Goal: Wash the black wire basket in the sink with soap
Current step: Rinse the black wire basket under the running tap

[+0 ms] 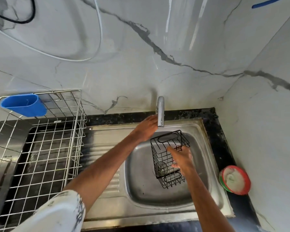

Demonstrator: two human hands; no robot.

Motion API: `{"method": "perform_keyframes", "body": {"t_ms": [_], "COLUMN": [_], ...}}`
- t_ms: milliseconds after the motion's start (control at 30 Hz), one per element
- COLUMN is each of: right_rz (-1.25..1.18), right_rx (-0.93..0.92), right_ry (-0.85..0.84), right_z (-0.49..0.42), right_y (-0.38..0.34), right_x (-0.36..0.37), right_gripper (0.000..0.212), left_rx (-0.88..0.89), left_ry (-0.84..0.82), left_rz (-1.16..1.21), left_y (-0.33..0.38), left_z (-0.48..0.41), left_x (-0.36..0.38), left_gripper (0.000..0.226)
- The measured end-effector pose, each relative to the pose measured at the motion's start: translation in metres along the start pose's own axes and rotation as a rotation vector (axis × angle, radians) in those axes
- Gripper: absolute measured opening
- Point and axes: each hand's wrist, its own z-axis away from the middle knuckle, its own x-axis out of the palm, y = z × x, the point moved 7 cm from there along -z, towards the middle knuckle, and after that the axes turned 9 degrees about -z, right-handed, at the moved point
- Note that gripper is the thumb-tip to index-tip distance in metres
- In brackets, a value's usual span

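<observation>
A small black wire basket (164, 158) hangs tilted over the bowl of the steel sink (141, 190), just above the drain. My right hand (182, 160) holds it by its right side, fingers curled through the wires. My left hand (146, 128) reaches to the chrome tap (160, 112) at the back wall, its fingers against the tap's left side; whether they grip it is hidden. No water is seen running. A red and green tub of white soap paste (235, 180) sits on the black counter to the right of the sink.
A large steel wire dish rack (40, 148) stands on the left drainboard, with a blue plastic holder (23, 105) clipped on its back rim. Marble walls close in behind and on the right. A black counter edge (221, 148) borders the sink.
</observation>
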Motion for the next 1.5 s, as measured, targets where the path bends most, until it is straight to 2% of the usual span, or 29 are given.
{"method": "perform_keyframes", "body": {"t_ms": [100,200,333,433,533,633,800,833,933,1000,1067,1133,1233,1400,1500], "right_rz": [0.002,-0.004,-0.026,-0.007,0.022,0.025,0.025,0.025,0.037,0.032,0.031,-0.002,-0.065,-0.189,-0.27], "right_rx": [0.008,0.023,0.034,0.029,0.033,0.043,0.038,0.035,0.024,0.02,0.019,0.022,0.053,0.049,-0.014], "right_ry": [0.014,0.019,0.001,-0.001,0.007,0.009,-0.012,-0.012,-0.031,-0.057,-0.089,-0.134,-0.205,-0.243,-0.201], "right_z": [-0.004,-0.009,-0.013,-0.014,-0.016,-0.02,-0.022,-0.023,-0.021,-0.021,-0.022,-0.028,-0.038,-0.045,-0.044], "right_y": [0.002,0.006,0.009,0.009,0.012,0.015,0.009,0.009,0.003,-0.003,-0.008,-0.012,-0.014,-0.018,-0.023], "right_x": [-0.003,-0.003,0.001,0.003,0.0,-0.004,-0.003,-0.004,-0.002,0.0,0.002,0.001,-0.002,-0.001,-0.006], "right_gripper": [0.096,0.092,0.098,0.097,0.096,0.088,0.074,0.074,0.063,0.051,0.037,0.027,0.031,0.068,0.071], "left_rx": [0.13,0.119,0.019,-0.044,-0.135,-0.203,-0.253,-0.289,-0.529,-0.628,-0.605,-0.544,-0.541,-0.647,-0.745], "left_ry": [-0.099,-0.196,-0.365,-0.442,-0.455,-0.475,-0.408,-0.379,-0.237,-0.339,-0.494,-0.488,-0.403,-0.293,-0.251], "left_rz": [-0.337,-0.442,-0.475,-0.515,-0.458,-0.3,0.159,0.288,0.742,1.126,1.417,1.504,1.578,1.614,1.618], "left_y": [0.007,0.005,0.003,0.006,0.003,-0.007,-0.024,-0.026,-0.025,-0.007,0.017,0.025,0.027,0.029,0.031], "left_z": [-0.004,-0.007,-0.008,-0.004,0.006,0.015,0.02,0.021,0.034,0.046,0.055,0.059,0.061,0.052,0.051], "left_x": [0.01,0.019,0.028,0.039,0.048,0.062,0.055,0.049,0.032,0.029,0.027,0.021,0.019,0.017,0.01], "left_gripper": [0.057,0.065,0.087,0.09,0.091,0.087,0.092,0.085,0.038,0.035,0.043,0.041,0.036,0.036,0.035]}}
